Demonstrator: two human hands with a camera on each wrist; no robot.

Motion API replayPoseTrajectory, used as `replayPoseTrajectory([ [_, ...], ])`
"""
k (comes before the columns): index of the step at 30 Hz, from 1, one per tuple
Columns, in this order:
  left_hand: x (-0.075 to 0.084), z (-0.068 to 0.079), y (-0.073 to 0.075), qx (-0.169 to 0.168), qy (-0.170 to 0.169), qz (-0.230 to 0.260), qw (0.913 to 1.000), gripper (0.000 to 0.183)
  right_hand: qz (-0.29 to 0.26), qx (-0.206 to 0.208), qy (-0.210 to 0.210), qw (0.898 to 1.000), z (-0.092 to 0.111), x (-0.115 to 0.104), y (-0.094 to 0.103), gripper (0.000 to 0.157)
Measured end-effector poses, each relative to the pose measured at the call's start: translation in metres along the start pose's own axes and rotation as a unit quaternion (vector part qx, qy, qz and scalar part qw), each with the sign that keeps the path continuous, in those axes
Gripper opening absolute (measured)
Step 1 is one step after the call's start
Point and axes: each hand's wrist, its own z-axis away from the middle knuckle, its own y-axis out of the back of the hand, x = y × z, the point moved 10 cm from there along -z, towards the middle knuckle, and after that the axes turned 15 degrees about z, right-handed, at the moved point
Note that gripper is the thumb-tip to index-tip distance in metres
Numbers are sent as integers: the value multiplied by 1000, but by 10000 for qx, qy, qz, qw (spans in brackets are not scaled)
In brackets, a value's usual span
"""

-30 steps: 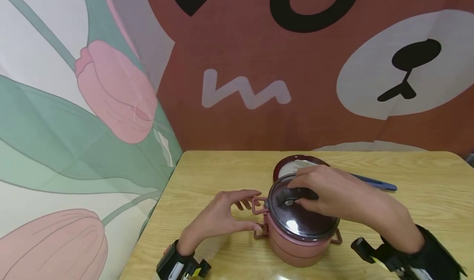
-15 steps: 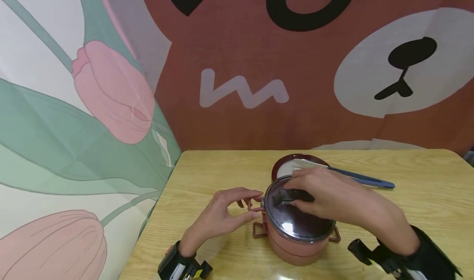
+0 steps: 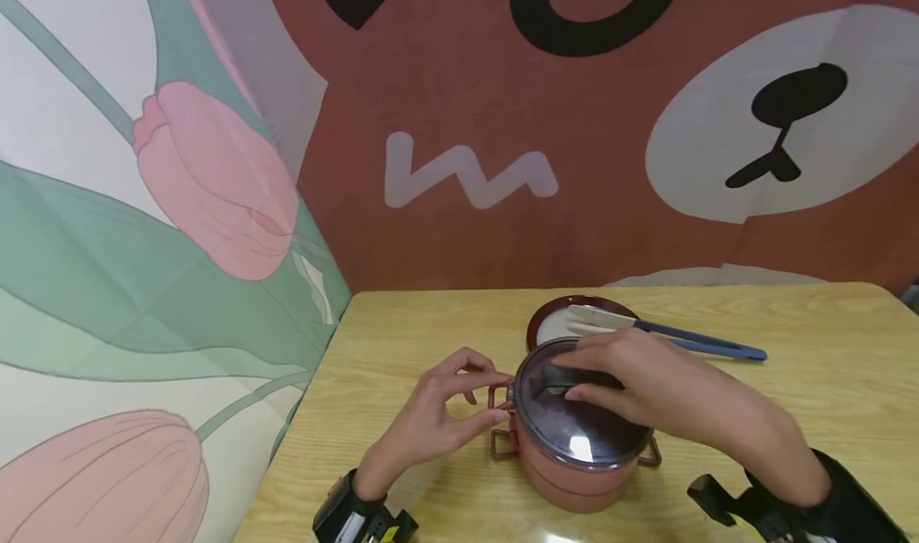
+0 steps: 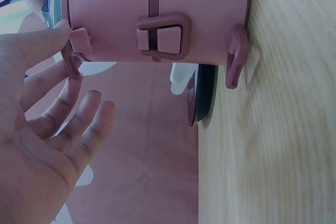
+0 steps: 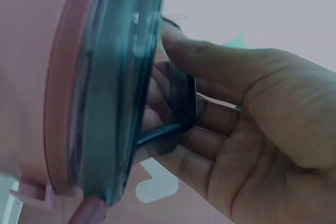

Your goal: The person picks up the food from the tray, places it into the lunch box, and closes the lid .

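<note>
A pink pot (image 3: 574, 489) stands upright on the wooden table, topped by a dark see-through lid (image 3: 549, 427). My left hand (image 3: 434, 407) is at its left side, pinching the upper pink side handle (image 4: 70, 62) between thumb and index finger; the other fingers are spread apart. A lower side handle (image 4: 237, 59) and a middle latch (image 4: 168, 40) on the pot are untouched. Over the lid, my right hand (image 3: 646, 375) grips the dark lid handle (image 5: 189, 95), thumb on one side and fingers on the other. The lid sits on the pot's rim.
Behind the pot lies a dark-red-rimmed plate (image 3: 537, 328). Tongs (image 3: 707, 340) with white tips and blue arms rest across it, pointing right. The table's (image 3: 388, 328) far edge meets a printed bear backdrop (image 3: 445, 248); a flower-print sheet (image 3: 222, 184) hangs at left.
My left thumb has moved up from beside the lower side handle to the upper one, where thumb and index finger come together. My right hand stays at the lid handle, shifting slightly.
</note>
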Motion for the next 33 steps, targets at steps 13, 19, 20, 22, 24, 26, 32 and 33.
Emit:
replayPoseTrajectory([
  [13, -3, -1, -1, 80, -13, 127, 9999, 37, -551, 317, -141, 9979, 12, 12, -2, 36],
  [19, -2, 2, 2, 107, 48, 107, 9999, 34, -523, 240, -1066, 9926, 48, 52, -7, 57],
  [20, -2, 3, 3, 113, 48, 111, 9999, 34, -469, 180, -1176, 9918, 54, 58, -10, 63],
  [22, -2, 4, 5, 122, 55, 167, 9998, 34, -456, 15, -1231, 9913, 62, 67, -19, 70],
  [24, -2, 6, 7, 153, 95, 207, 9996, 34, -601, -150, -1104, 9920, 66, 70, -30, 68],
  [26, -2, 8, 9, 172, 102, 246, 9995, 34, -825, -289, -902, 9921, 66, 69, -40, 58],
  [32, -5, 11, 11, 262, 136, 411, 9987, 36, -1196, -326, -548, 9908, 58, 63, -51, 36],
  [33, -5, 12, 12, 280, 167, 457, 9984, 36, -1240, -361, -541, 9902, 57, 62, -52, 35],
])
